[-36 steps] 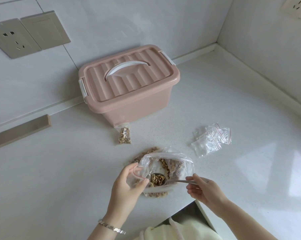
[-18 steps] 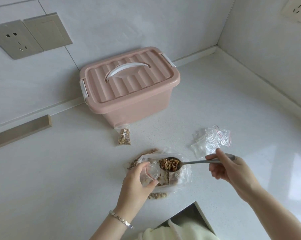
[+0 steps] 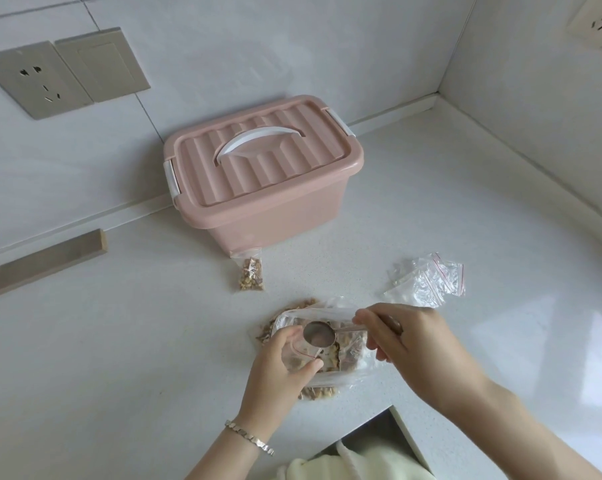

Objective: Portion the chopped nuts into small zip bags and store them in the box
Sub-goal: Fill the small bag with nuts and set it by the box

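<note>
The left hand [image 3: 278, 367] has its grip curled round a small zip bag [image 3: 298, 356], thumb and fingers pinching the thin clear film just under its red-lined mouth. The right hand [image 3: 408, 344] keeps its grip pinched on the slim handle of a metal spoon [image 3: 319, 335], whose smooth oval bowl is tilted right at that mouth. Both hover over a larger crumpled clear plastic bag [image 3: 356, 370] lying on the worktop [image 3: 119, 358], with tan, crumbly chopped nuts [image 3: 349, 344] inside it. A beaded silver bracelet [image 3: 249, 439] circles the left wrist. Beyond, one filled zip bag [image 3: 252, 276] lies flat, its top touching the foot of the box [image 3: 275, 216], a pink plastic tub with a ribbed lid, a white arched handle [image 3: 258, 140] and white side latches. To the right sits a loose, glossy heap of empty zip bags [image 3: 427, 280]. The worktop is white and finely speckled.
</note>
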Tool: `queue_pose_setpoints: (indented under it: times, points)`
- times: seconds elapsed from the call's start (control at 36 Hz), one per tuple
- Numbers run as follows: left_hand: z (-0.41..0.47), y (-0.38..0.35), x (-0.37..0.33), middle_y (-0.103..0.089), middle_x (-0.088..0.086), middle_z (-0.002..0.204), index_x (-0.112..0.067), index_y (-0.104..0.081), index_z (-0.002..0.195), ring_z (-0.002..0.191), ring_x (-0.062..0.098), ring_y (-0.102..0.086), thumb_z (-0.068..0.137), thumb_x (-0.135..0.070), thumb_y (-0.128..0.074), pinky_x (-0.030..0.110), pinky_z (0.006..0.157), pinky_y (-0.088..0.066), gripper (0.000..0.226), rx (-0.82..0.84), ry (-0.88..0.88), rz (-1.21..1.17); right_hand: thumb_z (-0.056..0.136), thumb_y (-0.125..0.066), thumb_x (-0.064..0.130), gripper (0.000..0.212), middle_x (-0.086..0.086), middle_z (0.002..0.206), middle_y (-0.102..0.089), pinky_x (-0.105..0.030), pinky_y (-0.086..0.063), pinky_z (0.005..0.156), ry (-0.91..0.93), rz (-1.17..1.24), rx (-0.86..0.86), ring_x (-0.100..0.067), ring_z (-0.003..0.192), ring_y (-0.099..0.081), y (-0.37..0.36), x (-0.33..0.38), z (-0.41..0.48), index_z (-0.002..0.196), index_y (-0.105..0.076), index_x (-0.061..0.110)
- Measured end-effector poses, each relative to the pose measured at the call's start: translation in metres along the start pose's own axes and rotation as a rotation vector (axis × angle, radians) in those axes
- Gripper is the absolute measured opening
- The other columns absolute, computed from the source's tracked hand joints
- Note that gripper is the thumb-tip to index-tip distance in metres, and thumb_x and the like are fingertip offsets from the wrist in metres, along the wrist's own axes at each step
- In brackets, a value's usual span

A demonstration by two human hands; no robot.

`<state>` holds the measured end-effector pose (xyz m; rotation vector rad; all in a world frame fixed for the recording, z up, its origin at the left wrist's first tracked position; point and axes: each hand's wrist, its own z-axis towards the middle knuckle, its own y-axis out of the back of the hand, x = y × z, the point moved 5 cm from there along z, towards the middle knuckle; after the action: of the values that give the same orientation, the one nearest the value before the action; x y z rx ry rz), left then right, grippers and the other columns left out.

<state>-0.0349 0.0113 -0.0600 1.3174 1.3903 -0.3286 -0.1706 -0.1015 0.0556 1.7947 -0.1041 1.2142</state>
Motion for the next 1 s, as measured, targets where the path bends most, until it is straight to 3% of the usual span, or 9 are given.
queue_pose_setpoints:
  times: [0.08,0.19,0.33,0.44,0.56,0.64,0.81,1.0]
  points:
    - [-0.002,0.003,0.000,-0.053,-0.028,0.112,-0.039,-0.050,0.112,0.111,-0.007,-0.047,0.073,-0.027,-0.076,-0.001,0.081,-0.034,0.048,-0.023,-0.027,0.008,0.081,-0.034,0.055,0.055,-0.006,0.059,-0.060,-0.035,-0.046,0.059,-0.012,0.032,-0.033,-0.018,0.056,-0.054,0.004,0.001,-0.002,0.074,-0.065,0.010]
    - [-0.006,0.002,-0.004,-0.050,-0.030,0.114,-0.045,-0.048,0.109,0.109,-0.016,-0.043,0.072,-0.029,-0.076,-0.004,0.084,-0.030,0.049,-0.039,-0.081,0.034,0.089,-0.047,0.039,0.037,-0.003,0.059,-0.059,-0.035,-0.047,0.061,-0.006,0.061,0.019,-0.015,0.056,-0.055,-0.010,-0.004,-0.004,0.069,-0.061,0.011]
    - [-0.007,0.004,-0.007,-0.051,-0.031,0.113,-0.048,-0.047,0.105,0.108,-0.019,-0.042,0.073,-0.027,-0.076,-0.006,0.084,-0.029,0.048,-0.031,-0.088,-0.002,0.090,-0.051,0.033,0.031,-0.004,0.064,-0.061,-0.033,-0.048,0.063,-0.007,0.080,0.096,-0.016,0.061,-0.057,-0.021,-0.006,-0.006,0.076,-0.065,0.009]
    - [-0.007,0.012,-0.005,-0.053,-0.028,0.113,-0.044,-0.048,0.105,0.108,-0.017,-0.044,0.072,-0.022,-0.076,-0.005,0.084,-0.032,0.049,-0.073,-0.081,-0.053,0.083,-0.049,0.042,0.033,-0.002,0.062,-0.063,-0.022,-0.047,0.054,-0.094,0.237,-0.065,-0.009,0.051,-0.056,0.002,-0.007,-0.009,0.073,-0.069,0.018]
    - [-0.010,0.024,-0.001,-0.059,-0.019,0.112,-0.044,-0.048,0.103,0.108,-0.011,-0.049,0.070,-0.022,-0.076,-0.004,0.085,-0.033,0.049,-0.154,-0.078,-0.071,0.089,-0.053,0.020,0.023,-0.002,0.062,-0.064,-0.019,-0.045,0.050,-0.171,0.340,-0.209,-0.009,0.046,-0.054,0.016,-0.026,-0.012,0.071,-0.067,0.023]
    - [-0.013,0.030,0.003,-0.058,-0.020,0.113,-0.040,-0.051,0.105,0.105,-0.020,-0.046,0.070,-0.022,-0.076,-0.004,0.083,-0.033,0.046,-0.176,-0.062,-0.093,0.089,-0.054,0.017,0.021,-0.003,0.062,-0.066,-0.020,-0.049,0.054,-0.244,0.317,-0.130,-0.010,0.050,-0.058,0.001,-0.052,-0.016,0.074,-0.067,0.024]
    - [-0.019,0.036,0.007,-0.061,-0.020,0.110,-0.042,-0.054,0.102,0.107,-0.008,-0.052,0.070,-0.020,-0.077,0.000,0.083,-0.036,0.045,-0.234,-0.057,-0.089,0.089,-0.057,0.014,0.016,0.002,0.068,-0.069,-0.019,-0.053,0.064,-0.361,0.299,-0.020,-0.006,0.060,-0.064,-0.043,-0.099,-0.025,0.087,-0.068,0.026]
    - [-0.024,0.037,0.007,-0.064,-0.015,0.110,-0.041,-0.056,0.104,0.108,-0.003,-0.055,0.068,-0.022,-0.077,0.002,0.089,-0.038,0.046,-0.269,-0.082,-0.111,0.090,-0.055,0.011,0.024,0.000,0.071,-0.071,-0.019,-0.054,0.065,-0.413,0.374,0.000,-0.008,0.065,-0.066,-0.057,-0.119,-0.026,0.083,-0.067,0.030]
